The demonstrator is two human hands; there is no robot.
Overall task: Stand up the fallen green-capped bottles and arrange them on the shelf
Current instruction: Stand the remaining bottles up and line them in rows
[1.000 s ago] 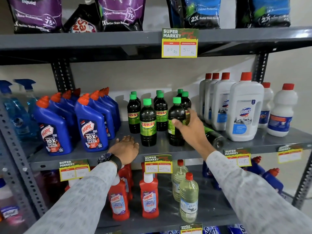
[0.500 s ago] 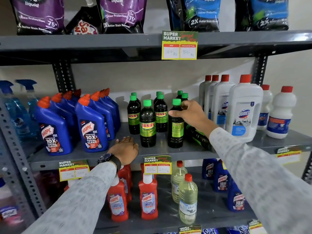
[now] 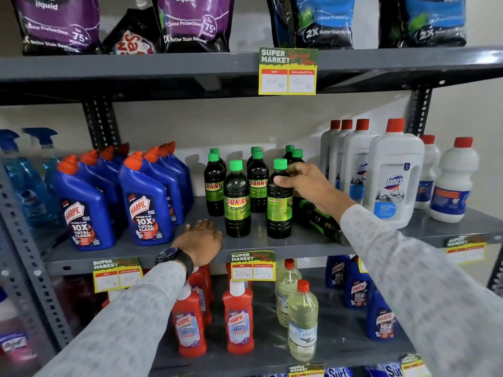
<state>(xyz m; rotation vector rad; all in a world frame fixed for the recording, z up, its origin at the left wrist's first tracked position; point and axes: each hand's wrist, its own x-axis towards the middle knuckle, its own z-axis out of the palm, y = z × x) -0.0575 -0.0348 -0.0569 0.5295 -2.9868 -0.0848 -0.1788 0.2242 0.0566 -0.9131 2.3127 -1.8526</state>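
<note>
Several dark green-capped bottles stand upright on the middle grey shelf (image 3: 272, 244). My right hand (image 3: 307, 183) grips the shoulder of the front right bottle (image 3: 279, 210), which stands upright with its label turned partly away. Beside it stands another front bottle (image 3: 237, 202) with its label facing me. One green-capped bottle (image 3: 318, 219) still lies on its side under my right forearm, partly hidden. My left hand (image 3: 200, 240) rests flat, fingers apart, on the shelf's front edge and holds nothing.
Blue toilet-cleaner bottles (image 3: 145, 205) crowd the shelf's left side, and white red-capped bottles (image 3: 393, 178) stand on the right. Detergent pouches (image 3: 194, 23) sit on the shelf above. Red bottles (image 3: 238, 322) and pale ones stand on the shelf below. Price tags (image 3: 253, 266) hang on the edges.
My right hand moved up from the bottle's middle to its shoulder, and the label has rotated away. The left hand has stayed on the shelf edge.
</note>
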